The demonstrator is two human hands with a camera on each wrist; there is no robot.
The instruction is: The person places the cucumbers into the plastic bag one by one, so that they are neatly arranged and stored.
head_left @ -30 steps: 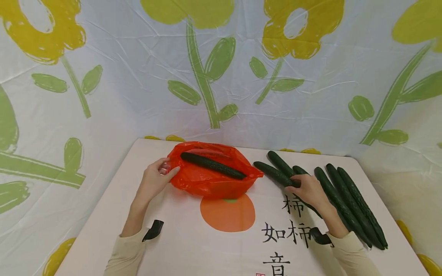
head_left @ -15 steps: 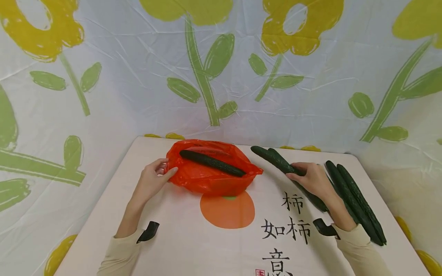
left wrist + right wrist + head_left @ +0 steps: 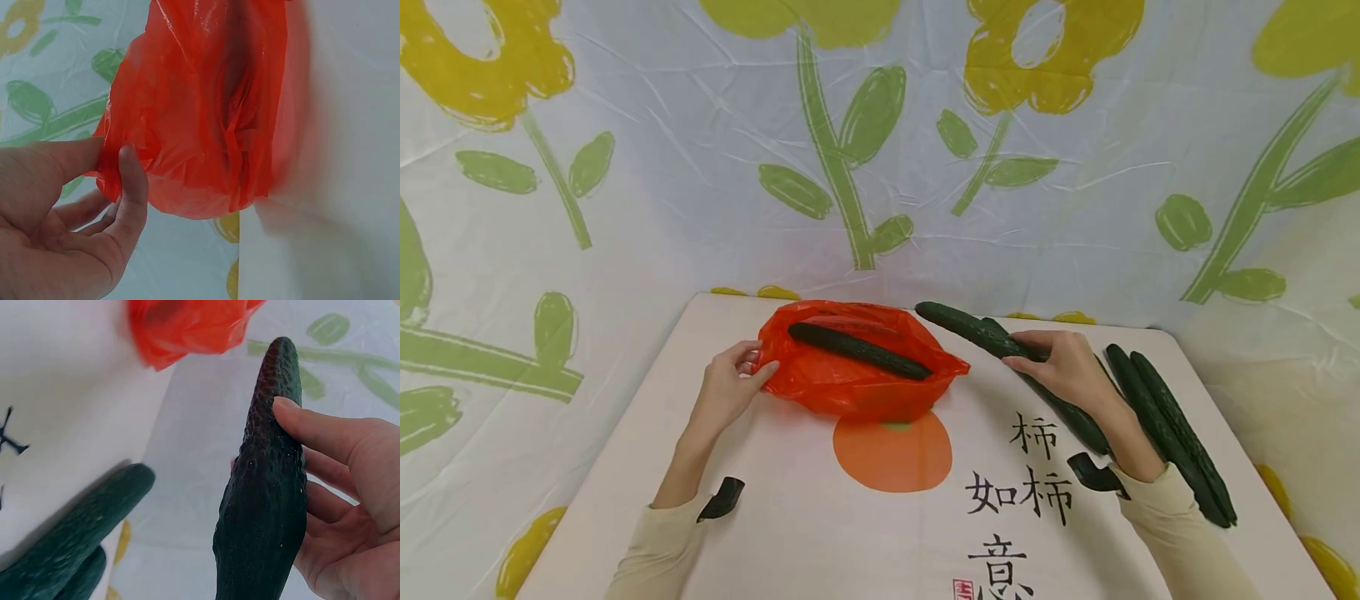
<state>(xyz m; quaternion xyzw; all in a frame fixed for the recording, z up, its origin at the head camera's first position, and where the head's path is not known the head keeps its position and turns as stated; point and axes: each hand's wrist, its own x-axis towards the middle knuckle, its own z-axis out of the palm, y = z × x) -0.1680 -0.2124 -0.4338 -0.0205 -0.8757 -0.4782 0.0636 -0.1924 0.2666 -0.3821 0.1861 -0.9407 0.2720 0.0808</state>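
Cucumber (image 3: pixel 964 326), pinched in the right hand (image 3: pixel 1067 371) between thumb and fingers near the red bag (image 3: pixel 850 403), may catch and fold the bag's unheld right corner (image 3: pixel 955 367) if carried low, because the left hand (image 3: pixel 727 379) pinches only its left edge.

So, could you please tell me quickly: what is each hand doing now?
Left hand: closed, pinching the edge of the red bag.
Right hand: closed, gripping a cucumber.
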